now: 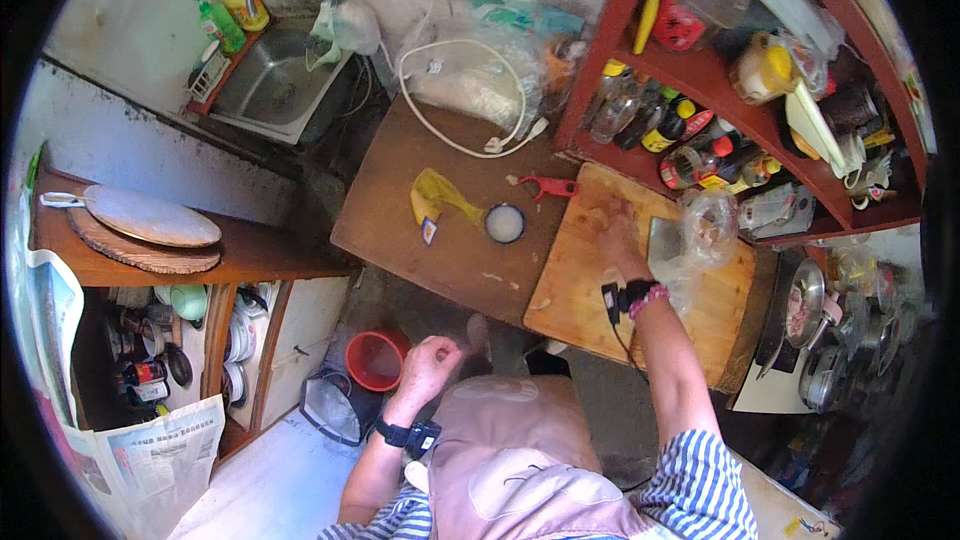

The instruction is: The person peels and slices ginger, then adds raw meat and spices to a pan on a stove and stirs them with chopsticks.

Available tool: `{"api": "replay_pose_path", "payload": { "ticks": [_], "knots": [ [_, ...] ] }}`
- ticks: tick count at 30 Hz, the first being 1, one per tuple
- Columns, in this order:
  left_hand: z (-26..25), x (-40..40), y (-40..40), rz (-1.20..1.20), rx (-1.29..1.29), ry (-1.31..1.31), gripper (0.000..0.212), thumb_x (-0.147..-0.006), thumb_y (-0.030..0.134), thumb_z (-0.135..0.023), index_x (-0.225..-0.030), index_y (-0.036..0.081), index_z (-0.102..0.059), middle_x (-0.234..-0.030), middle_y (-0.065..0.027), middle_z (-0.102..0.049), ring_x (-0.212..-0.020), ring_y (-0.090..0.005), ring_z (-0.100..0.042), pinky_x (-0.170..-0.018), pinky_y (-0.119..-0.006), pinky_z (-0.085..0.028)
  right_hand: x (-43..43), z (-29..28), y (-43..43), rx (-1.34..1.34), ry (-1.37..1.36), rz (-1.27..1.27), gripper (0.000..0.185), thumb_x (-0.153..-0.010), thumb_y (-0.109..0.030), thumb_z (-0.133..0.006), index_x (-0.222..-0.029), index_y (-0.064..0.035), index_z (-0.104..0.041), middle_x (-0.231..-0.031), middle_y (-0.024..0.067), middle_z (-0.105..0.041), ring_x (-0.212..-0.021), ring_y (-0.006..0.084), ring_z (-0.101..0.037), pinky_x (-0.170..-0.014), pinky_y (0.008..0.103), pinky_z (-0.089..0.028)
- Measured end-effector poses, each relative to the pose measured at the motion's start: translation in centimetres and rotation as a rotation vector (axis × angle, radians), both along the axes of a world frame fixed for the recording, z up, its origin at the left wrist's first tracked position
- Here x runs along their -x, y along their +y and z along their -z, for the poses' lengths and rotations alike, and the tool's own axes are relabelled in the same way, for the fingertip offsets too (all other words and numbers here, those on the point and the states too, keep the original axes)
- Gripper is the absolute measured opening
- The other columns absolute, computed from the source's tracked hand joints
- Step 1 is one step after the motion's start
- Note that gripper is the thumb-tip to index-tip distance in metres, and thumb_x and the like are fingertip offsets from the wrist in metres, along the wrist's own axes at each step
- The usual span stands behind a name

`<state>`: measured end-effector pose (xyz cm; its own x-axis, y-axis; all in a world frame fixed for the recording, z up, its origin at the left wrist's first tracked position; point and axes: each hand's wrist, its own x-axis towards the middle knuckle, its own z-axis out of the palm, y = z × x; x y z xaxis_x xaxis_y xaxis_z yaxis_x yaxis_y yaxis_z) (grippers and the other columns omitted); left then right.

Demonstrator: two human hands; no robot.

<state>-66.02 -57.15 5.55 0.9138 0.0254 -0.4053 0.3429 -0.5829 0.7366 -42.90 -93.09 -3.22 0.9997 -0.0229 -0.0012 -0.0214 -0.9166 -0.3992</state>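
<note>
My right hand (619, 229), blurred, reaches down to the wooden cutting board (570, 277). Blur hides whether its fingers hold anything. Just right of it, a flat metal blade (664, 240), likely a cleaver's, lies partly under a clear plastic bag (709, 229) with something inside. My left hand (431, 366) is loosely curled in front of the apron (517, 420), away from the table, with nothing visible in it. Beyond the board's left edge lie a red-handled peeler (551, 187), a small bowl of white contents (505, 223) and a yellow mesh bag (439, 195).
A white power cord (405, 75) loops over the back of the brown table (405, 255). Bottles (664, 124) fill the red shelf (694, 67) at right. A sink (277, 82) stands back left, and a red bucket (375, 360) sits on the floor. At far right is a metal pan (804, 296).
</note>
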Motion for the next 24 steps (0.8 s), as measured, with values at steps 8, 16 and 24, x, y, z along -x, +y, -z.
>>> {"api": "replay_pose_path", "payload": {
  "ticks": [8,16,24],
  "knots": [
    [3.4,1.6,2.1,-0.124,0.13,0.039,0.016,-0.085,0.018,-0.069,-0.09,0.003,-0.069,-0.09,-0.0137,-0.069,-0.079,-0.0283,-0.069,-0.072,-0.039,-0.054,-0.5,1.2,0.4,0.021,0.036,-0.045,0.023,-0.081,-0.012,-0.063,-0.103,-0.0053,-0.064,-0.1,0.0252,-0.066,-0.104,0.0447,-0.059,-0.086,0.0495,-0.049],
    [5.5,-7.1,-2.6,-0.024,0.05,-0.063,0.019,-0.083,0.016,-0.07,-0.098,0.004,-0.068,-0.098,-0.0141,-0.068,-0.088,-0.029,-0.069,-0.077,-0.039,-0.054,0.7,0.4,6.0,-0.279,0.025,-0.121,0.03,-0.081,-0.012,-0.075,-0.107,-0.0032,-0.061,-0.098,0.022,-0.065,-0.097,0.039,-0.064,-0.08,0.0432,-0.052],
    [5.5,-19.5,-7.7,0.187,-0.375,-0.298,0.096,-0.067,0.021,-0.085,-0.146,0.003,-0.035,-0.149,-0.0221,-0.039,-0.135,-0.0415,-0.04,-0.112,-0.047,-0.036,4.1,-0.6,7.0,-0.8,0.266,0.015,0.03,-0.085,-0.014,-0.07,-0.11,-0.0018,-0.061,-0.098,0.0176,-0.065,-0.092,0.0341,-0.064,-0.08,0.0432,-0.053]
  ]
}}
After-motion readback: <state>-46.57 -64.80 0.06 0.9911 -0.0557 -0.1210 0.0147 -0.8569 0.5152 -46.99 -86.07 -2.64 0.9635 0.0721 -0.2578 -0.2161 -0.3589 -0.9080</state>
